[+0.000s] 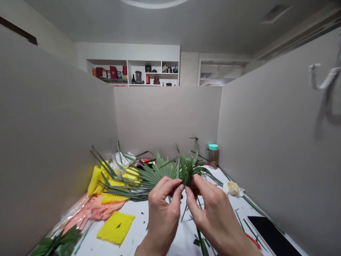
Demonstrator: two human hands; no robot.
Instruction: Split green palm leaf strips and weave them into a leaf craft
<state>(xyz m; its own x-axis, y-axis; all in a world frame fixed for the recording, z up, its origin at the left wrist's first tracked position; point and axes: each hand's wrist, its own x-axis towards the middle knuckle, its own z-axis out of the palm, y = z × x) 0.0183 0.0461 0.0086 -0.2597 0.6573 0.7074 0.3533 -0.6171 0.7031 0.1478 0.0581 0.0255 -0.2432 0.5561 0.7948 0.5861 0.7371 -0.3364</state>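
Observation:
Both hands meet near the middle of the view, fingertips almost touching. My left hand (pixel 165 204) pinches the lower edge of a bundle of folded green leaf strips (pixel 186 169) between thumb and index finger. Close beside it, my right hand (pixel 210 206) is closed on the same bundle, its thumb pointing up at the strips. Strips hang below the hands toward the table. Behind and to the left spreads a fan-shaped green palm leaf (pixel 157 174). The exact place where the fingertips grip is partly hidden by the fingers.
A yellow knitted square (pixel 116 228), pink cloth (pixel 96 209) and yellow items (pixel 94 180) lie left. Right are a bottle with a turquoise lid (pixel 213 156), a pale lump (pixel 233 188), a black-screened device (pixel 273 234) and a red-handled tool (pixel 253 241). Grey partitions surround the white table (pixel 144 231).

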